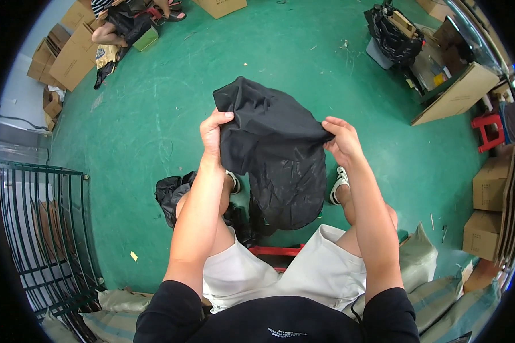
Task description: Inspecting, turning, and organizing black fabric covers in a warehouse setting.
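Both hands are up in front of the seated person, and between them hangs a crumpled black fabric bag, held above the knees and the green painted floor. The left hand grips the bag's upper left edge, fingers curled over the cloth and thumb pressed on top. The right hand pinches the right edge, fingers closed tight on a fold. The cloth bunches into a peak near the top and sags in a rounded, creased belly between the white sneakers.

Down low, a red plastic stool shows between the legs in white shorts. Just beside the left knee lies another heap of black fabric on the floor. At the left edge stands a dark green metal wire rack.

Far off at the top left, another person's arm rests near more black material and a stack of brown cardboard boxes. At the top right sits a black bag stuffed with cardboard, a flat cardboard sheet leaning beside it, and a small red stool close to the right rim. More cardboard cartons line the right side.
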